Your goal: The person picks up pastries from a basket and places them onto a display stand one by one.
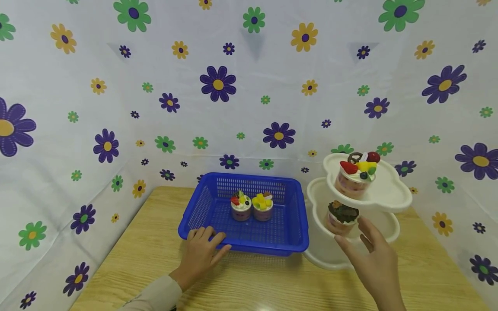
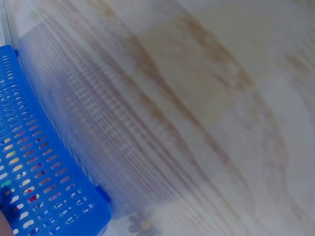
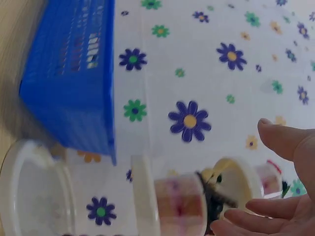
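My left hand (image 1: pixel 199 254) rests on the near left rim of a blue plastic basket (image 1: pixel 268 247), its thumb spread along the outside. Two dessert cups stand side by side in the basket: one has a mixed-fruit top (image 1: pixel 241 207), the other yellow cubes (image 1: pixel 262 206). My right hand (image 1: pixel 375 259) is beside the middle tier of a white tiered stand (image 1: pixel 393 199), thumb and fingers apart. Closest to it is a dark-topped dessert cup (image 1: pixel 341 218) on that tier; in the right wrist view the fingers (image 3: pixel 261 216) lie near its topping. Another fruit-topped cup (image 1: pixel 355 179) sits on the top tier.
The stand's bottom tier (image 1: pixel 324 255) lies close to the basket's right side. Everything stands on a light wooden table (image 1: pixel 233 285). Behind and at both sides hangs a white flower-print cloth (image 1: pixel 249 112). The upper tier overhangs the middle one.
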{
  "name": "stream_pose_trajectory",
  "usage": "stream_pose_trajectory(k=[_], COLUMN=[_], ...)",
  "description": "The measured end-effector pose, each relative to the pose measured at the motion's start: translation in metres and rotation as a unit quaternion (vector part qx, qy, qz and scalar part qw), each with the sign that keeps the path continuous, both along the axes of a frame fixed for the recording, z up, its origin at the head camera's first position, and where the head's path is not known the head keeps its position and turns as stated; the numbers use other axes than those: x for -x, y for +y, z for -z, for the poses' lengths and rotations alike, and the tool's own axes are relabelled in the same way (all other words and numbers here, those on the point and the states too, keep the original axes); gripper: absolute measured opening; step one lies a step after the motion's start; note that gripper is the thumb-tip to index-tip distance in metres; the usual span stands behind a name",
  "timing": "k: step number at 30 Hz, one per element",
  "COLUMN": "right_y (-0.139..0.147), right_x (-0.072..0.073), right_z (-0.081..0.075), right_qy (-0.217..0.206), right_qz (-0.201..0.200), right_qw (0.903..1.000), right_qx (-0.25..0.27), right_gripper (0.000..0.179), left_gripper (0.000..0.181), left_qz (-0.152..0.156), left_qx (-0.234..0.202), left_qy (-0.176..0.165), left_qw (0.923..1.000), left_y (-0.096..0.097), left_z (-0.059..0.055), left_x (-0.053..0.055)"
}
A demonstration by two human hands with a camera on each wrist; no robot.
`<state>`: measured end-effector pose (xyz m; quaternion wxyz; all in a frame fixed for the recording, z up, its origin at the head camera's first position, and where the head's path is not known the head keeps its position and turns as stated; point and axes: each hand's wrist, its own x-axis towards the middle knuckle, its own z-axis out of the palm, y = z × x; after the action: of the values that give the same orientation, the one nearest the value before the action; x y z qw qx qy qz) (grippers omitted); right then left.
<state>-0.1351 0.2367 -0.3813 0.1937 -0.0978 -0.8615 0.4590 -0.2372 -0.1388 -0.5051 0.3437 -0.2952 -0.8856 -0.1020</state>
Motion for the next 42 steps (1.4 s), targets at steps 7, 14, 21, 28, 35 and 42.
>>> stream_pose_trajectory(k=[7,14,21,28,35,42], right_y=[-0.029,-0.061,-0.084,-0.093,-0.088,-0.079], right_x=[0.010,0.054,0.107,0.169,0.206,0.216], right_z=[-0.008,-0.013,-0.040,-0.032,0.006,0.039], right_qy=[0.021,0.010,-0.020,-0.082,-0.156,-0.211], right_qz=[-0.102,-0.192,-0.232,-0.279,-0.315,-0.291], right_qw=[0.9945,0.9807,0.9710,0.9564,0.9359,0.9328], right_qx=[-0.010,-0.036,-0.053,-0.028,0.025,0.033], right_gripper=[0.074,0.082,0.085,0.093,0.093,0.088], left_gripper=[0.044,0.048,0.048,0.047,0.048,0.047], left_qz=[0.004,-0.003,-0.011,-0.004,-0.009,-0.009], left_qx=[-0.004,0.003,0.007,0.002,0.006,0.010], left_qy=[0.002,0.008,0.022,0.019,0.034,0.033], left_qw=[1.0000,1.0000,0.9997,0.9998,0.9994,0.9994], left_y=[-0.001,0.000,-0.001,-0.002,-0.001,-0.001], left_z=[0.001,0.002,0.001,0.000,-0.001,-0.001], left_x=[0.000,0.000,-0.001,0.001,0.003,0.002])
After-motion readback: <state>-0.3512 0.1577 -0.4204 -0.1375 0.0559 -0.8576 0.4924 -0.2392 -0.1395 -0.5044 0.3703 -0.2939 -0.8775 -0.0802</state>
